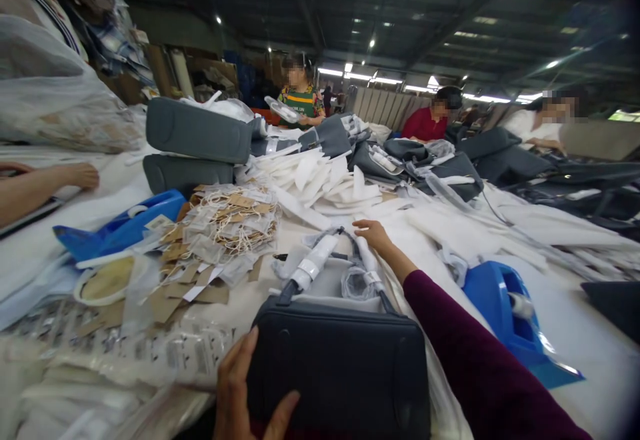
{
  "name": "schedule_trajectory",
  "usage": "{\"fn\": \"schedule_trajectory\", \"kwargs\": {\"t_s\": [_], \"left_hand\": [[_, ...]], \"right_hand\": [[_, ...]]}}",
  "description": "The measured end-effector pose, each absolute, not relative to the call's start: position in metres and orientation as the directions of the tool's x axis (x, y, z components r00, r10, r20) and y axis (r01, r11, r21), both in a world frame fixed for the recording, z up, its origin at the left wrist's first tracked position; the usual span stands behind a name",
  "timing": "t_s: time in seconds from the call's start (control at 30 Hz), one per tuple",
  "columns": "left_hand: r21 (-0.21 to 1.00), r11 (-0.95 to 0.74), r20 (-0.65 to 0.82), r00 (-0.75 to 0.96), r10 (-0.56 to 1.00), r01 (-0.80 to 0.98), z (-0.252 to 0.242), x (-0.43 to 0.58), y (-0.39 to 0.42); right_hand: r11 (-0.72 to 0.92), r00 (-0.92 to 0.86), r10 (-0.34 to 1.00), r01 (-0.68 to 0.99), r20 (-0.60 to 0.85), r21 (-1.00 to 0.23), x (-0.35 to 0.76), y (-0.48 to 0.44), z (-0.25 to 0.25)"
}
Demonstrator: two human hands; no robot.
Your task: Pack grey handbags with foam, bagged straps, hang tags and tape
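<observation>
A dark grey handbag (340, 367) lies in front of me with its broad base facing me. My left hand (245, 387) grips its left side, the thumb on the base and the fingers along the edge. White wrap (316, 263) covers parts of the handles, which point away from me, and a clear-wrapped coil (357, 283) lies between them. My right hand (374, 235) is stretched out at the far end of the handles, fingers extended, with nothing visible in it. Whether it touches the right handle I cannot tell.
Hang tags (230, 220) with strings are piled at left, beside a blue tape dispenser (125, 223) and a tape roll (107, 280). Another blue dispenser (510, 313) stands right. White foam sheets (320, 177) and grey bags (200, 130) lie beyond. Another person's arm (45, 190) reaches in at left; co-workers stand behind.
</observation>
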State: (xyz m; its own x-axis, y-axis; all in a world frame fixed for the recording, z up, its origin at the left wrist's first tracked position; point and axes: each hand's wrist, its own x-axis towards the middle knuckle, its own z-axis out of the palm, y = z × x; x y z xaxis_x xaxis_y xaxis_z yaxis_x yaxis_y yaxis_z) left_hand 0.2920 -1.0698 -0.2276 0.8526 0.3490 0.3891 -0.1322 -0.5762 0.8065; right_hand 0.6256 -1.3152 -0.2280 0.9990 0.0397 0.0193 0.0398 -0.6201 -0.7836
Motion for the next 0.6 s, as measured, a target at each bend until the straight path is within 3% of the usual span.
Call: {"fn": "schedule_trajectory", "kwargs": {"t_s": [0.23,0.37,0.6], "left_hand": [[0.928,-0.359,0.191,0.952,0.24,-0.095,-0.202,0.318,-1.029],[0.974,-0.222,0.068,0.993,0.091,-0.047,-0.191,0.343,-1.019],[0.984,-0.172,0.051,0.997,0.05,-0.041,-0.183,0.36,-1.025]], "right_hand": [[-0.256,0.997,-0.074,-0.044,-0.025,-0.966,0.494,-1.327,-0.192],[-0.034,0.971,-0.134,-0.202,-0.196,-0.979,0.416,-1.332,-0.184],[0.305,0.884,0.112,-0.465,-0.454,-0.831,0.396,-1.338,-0.19]]}}
